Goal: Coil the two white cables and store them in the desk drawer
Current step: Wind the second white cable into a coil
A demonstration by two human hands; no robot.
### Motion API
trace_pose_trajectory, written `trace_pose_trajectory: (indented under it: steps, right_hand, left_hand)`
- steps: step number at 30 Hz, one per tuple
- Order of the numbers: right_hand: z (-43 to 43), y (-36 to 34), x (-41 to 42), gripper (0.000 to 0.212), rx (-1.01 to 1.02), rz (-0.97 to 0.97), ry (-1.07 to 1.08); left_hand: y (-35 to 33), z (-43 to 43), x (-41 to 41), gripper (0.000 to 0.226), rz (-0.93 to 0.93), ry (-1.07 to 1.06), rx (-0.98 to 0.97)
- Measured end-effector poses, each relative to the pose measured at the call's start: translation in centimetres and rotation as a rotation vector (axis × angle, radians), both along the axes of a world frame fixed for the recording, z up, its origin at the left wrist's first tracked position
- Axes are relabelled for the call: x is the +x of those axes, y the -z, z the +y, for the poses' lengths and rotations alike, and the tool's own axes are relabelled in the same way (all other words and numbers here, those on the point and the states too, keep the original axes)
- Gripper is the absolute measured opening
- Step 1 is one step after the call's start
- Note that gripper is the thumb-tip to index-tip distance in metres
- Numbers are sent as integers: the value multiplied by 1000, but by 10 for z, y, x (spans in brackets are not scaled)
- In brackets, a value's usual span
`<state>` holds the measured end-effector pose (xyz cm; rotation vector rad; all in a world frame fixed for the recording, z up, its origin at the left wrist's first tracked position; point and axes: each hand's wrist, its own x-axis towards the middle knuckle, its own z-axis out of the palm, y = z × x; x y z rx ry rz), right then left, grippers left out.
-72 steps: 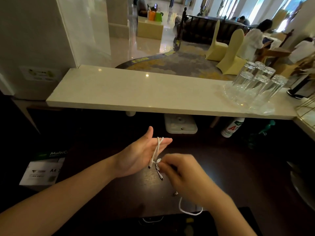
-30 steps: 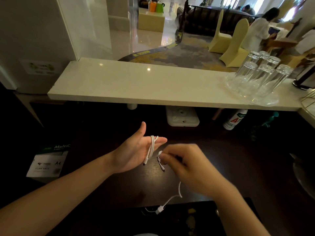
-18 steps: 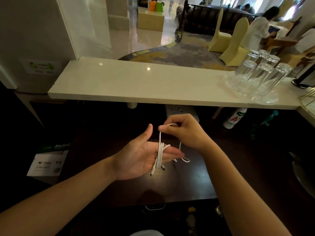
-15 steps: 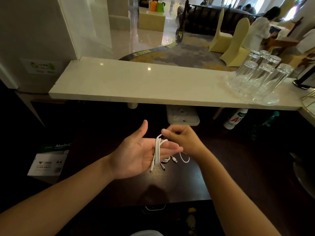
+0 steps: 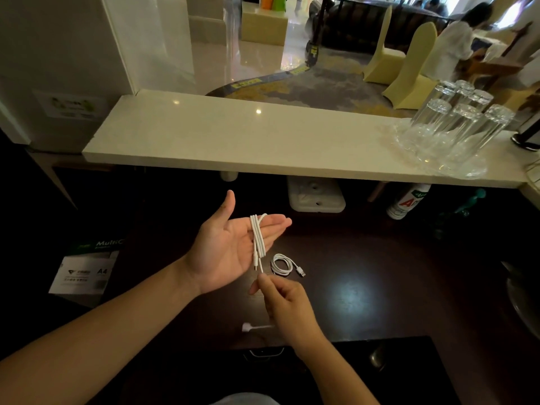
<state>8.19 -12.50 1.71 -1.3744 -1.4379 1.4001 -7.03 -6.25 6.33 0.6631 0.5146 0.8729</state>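
Note:
My left hand (image 5: pixel 230 249) is held palm up above the dark desk (image 5: pixel 365 276), fingers straight. A white cable (image 5: pixel 257 238) is looped several times around those fingers. My right hand (image 5: pixel 285 302) is below it, pinching the cable's loose end; the plug end (image 5: pixel 247 327) hangs out to the left of that hand. A second white cable (image 5: pixel 283 264) lies coiled on the desk just right of my left palm. The open desk drawer (image 5: pixel 321 366) shows as a dark cavity at the bottom.
A pale stone counter (image 5: pixel 263 141) runs across above the desk, with several upturned glasses (image 5: pixel 455 127) at its right end. Under it sit a white power strip (image 5: pixel 315 197) and a bottle (image 5: pixel 407 201). A pack of A4 paper (image 5: pixel 84 270) lies at the left.
My right hand has gone from above my left fingers down to below the palm, carrying the cable's end around. More turns now sit on the left fingers. The coiled cable on the desk shows now.

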Motion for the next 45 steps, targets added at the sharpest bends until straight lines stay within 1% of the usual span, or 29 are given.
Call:
trace_pose_trajectory:
  steps: [2,5,8,10,13,15,18,21,24,27,29,31,32,34,35,38,41,43,45]
  right_hand:
    - [-2,-8,7,30,86,-147,-65]
    - [-3,-22,24,28,195,-287,-148]
    - [4,-47,44,24,306,-365,-215]
    - [16,-70,53,21,357,-376,-244]
    - [36,-100,57,18,464,-429,-283]
    - [51,-113,56,18,498,-437,-310]
    - [75,-120,53,20,485,-383,-321]
    - [97,-108,50,19,427,-273,-326]
    - [106,-84,42,22,343,-134,-303]
    - [96,-47,30,33,185,42,-229]
    - [80,-20,19,29,70,130,-154]
    - [59,-2,7,27,-64,178,-45]
    - [49,4,1,31,-129,202,-11]
    - [26,9,-8,40,-194,211,-6]
    - [16,10,-10,42,-201,212,-11]
    - [-7,6,-8,39,-143,177,-2]
    - [-11,-12,0,32,62,-26,-19]
    - [-9,-28,4,27,186,-156,-80]
    - [-8,-47,8,24,270,-223,-183]
  left_hand:
    - [1,5,-4,96,60,-27,20]
    - [6,11,-11,99,195,-42,69]
    - [8,8,-16,101,309,11,73]
    - [9,3,-15,102,365,96,67]
    - [8,0,-11,107,342,289,91]
    - [3,0,-8,108,319,378,92]
    - [-9,-4,-4,110,243,490,75]
    - [-19,-7,-6,111,162,525,55]
    - [-23,-10,-8,110,64,480,20]
    - [-25,-9,-10,108,-34,416,6]
    - [-25,-9,-12,107,-80,354,-5]
    - [-25,-8,-14,104,-103,255,-27]
    - [-25,-7,-15,103,-112,195,-34]
    - [-27,-3,-18,99,-132,75,-43]
    - [-27,1,-21,99,-129,21,-45]
    - [-25,11,-30,99,-62,-85,-44]
    - [-20,16,-32,99,-11,-120,-63]
    - [-16,18,-29,101,40,-120,-74]
    - [-13,18,-23,102,101,-92,-66]
